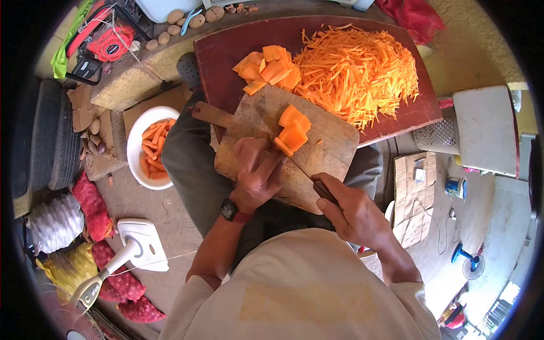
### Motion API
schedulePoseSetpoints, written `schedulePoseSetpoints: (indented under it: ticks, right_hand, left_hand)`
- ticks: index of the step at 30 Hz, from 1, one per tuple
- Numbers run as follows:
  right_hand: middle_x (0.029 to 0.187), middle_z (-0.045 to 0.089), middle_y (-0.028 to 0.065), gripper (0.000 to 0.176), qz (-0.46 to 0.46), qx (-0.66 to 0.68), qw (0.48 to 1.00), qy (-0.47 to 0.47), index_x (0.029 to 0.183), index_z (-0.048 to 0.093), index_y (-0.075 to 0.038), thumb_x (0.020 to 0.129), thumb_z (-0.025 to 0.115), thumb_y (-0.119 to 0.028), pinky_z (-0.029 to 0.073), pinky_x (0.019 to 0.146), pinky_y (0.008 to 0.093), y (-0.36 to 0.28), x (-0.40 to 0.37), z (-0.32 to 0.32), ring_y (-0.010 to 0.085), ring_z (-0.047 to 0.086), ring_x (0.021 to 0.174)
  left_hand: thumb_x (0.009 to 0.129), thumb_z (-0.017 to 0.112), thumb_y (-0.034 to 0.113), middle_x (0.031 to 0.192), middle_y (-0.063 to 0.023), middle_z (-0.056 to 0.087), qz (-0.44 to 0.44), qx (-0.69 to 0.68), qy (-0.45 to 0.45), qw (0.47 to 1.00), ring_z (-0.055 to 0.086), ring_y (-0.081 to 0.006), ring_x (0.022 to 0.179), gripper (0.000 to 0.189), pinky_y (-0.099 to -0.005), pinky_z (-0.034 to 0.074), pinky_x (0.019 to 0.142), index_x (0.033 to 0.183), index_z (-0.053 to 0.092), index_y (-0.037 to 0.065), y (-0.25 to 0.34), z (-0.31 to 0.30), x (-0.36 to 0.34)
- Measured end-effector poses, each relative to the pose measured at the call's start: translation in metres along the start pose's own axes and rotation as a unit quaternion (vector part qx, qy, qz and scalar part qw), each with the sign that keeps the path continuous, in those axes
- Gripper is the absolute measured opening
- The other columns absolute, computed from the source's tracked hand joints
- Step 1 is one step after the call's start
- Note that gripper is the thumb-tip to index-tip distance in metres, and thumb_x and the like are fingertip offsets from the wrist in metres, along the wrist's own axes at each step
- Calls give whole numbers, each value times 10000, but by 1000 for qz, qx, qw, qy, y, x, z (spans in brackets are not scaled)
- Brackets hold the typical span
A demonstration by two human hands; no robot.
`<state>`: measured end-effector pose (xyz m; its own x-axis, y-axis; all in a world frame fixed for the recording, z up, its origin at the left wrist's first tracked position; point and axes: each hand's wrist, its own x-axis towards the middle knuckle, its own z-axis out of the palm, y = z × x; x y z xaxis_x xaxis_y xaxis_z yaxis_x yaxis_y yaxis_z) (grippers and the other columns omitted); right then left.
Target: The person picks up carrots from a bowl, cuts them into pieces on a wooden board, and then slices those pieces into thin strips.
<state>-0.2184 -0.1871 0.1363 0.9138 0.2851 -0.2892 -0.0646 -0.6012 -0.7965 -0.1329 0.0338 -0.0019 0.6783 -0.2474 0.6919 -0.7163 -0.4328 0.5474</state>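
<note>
My right hand (356, 211) is closed around the dark handle of a knife (324, 190), whose narrow blade points up and left toward the carrot slices. My left hand (258, 173), wearing a watch on its wrist, rests on the wooden cutting board (328, 153) with its fingers curled. Its fingertips are beside the lowest of several flat carrot slices (294, 127); whatever they grip is hidden. The board lies over my lap, its far edge on a dark red table (226, 51). More carrot slices (272, 68) lie beyond it, beside a large heap of carrot strips (357, 71).
A white basin (136, 139) of peeled carrots stands on the floor to the left. Near it are potatoes (197, 21), tyres (63, 136), red net sacks (93, 207) and a standing fan's white base (144, 243). Flattened cardboard (413, 209) lies to the right.
</note>
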Motion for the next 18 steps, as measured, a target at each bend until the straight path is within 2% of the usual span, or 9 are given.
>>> schedulePoseSetpoints:
  ticks: [4, 7, 10, 16, 18]
  right_hand:
    - [1043, 726, 235, 395, -5, -2, 1000, 4, 1446, 557, -11, 1073, 652, -99, 580, 779, 456, 3, 1, 3, 453, 743, 905]
    - [944, 731, 290, 464, -35, -41, 999, 10, 1452, 527, 16, 1056, 711, -140, 572, 682, 563, 8, 9, 6, 524, 725, 860]
    - [1058, 743, 273, 419, -13, -56, 998, 5, 1457, 543, -1, 1072, 661, -115, 592, 794, 500, 16, 21, 13, 500, 744, 967]
    - [1035, 749, 307, 426, -24, -78, 996, 27, 1453, 553, 27, 1076, 664, -135, 588, 805, 518, 40, 49, 28, 519, 734, 974]
    - [954, 726, 335, 478, -69, -45, 996, 42, 1483, 529, 43, 1063, 667, -138, 576, 750, 560, 48, 52, 27, 533, 729, 910]
  left_hand:
    - [716, 837, -60, 1102, -96, 662, 4, -2, 0, 1000, 651, -314, 963, 423, -468, 467, 931, 1122, 807, 56, -3, 1, -3]
    - [719, 822, -58, 1128, -109, 656, 0, -2, -8, 1000, 648, -327, 971, 419, -483, 470, 941, 1122, 799, 54, -3, 0, -4]
    - [724, 795, -62, 1141, -115, 655, 8, -10, -6, 1000, 646, -336, 990, 403, -498, 473, 955, 1112, 781, 48, -4, 1, -4]
    - [719, 761, -69, 1153, -113, 659, 18, -15, 3, 1000, 651, -337, 1022, 374, -504, 475, 981, 1077, 749, 40, -9, 4, -9]
    - [718, 762, -73, 1160, -113, 663, 17, -13, 5, 1000, 653, -334, 1023, 380, -501, 475, 980, 1080, 751, 41, -9, 4, -9]
